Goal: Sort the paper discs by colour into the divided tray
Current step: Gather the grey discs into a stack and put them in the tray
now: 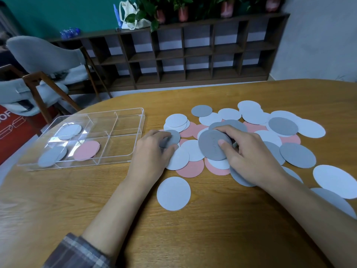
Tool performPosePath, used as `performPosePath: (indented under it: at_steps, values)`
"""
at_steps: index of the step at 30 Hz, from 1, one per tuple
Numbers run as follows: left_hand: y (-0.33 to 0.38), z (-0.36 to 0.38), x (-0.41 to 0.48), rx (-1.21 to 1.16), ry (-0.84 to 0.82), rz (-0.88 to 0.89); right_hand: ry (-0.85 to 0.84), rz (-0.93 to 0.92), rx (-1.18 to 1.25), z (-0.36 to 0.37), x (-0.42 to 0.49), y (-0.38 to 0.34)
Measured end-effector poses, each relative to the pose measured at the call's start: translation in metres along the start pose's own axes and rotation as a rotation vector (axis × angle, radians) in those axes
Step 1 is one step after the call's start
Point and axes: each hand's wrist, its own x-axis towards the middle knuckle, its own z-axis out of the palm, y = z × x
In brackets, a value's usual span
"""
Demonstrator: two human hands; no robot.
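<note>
A heap of white, grey and pink paper discs (249, 132) covers the table's middle and right. My right hand (249, 153) pinches a grey disc (211, 145), lifted at an angle over the heap, thumb on its face. At the heap's left edge my left hand (152, 149) holds a smaller-looking grey disc (173, 137) with curled fingers. The clear divided tray (123, 120) lies to the left. It holds a white disc (69, 131) in a back left compartment, grey discs (52, 156) at front left and a pink disc (87, 150) beside them.
One white disc (173, 193) lies alone near the front, between my forearms. More white discs (336, 180) reach the table's right edge. Grey chairs (44, 55) stand beyond the table's far left, a dark shelf unit (193, 55) behind.
</note>
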Motion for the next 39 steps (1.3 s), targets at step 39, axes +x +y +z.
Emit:
performPosePath:
  at_steps: [39]
  values:
    - [0.036, 0.014, -0.018, -0.271, 0.113, 0.212, -0.126, -0.105, -0.085, 0.008, -0.003, -0.013]
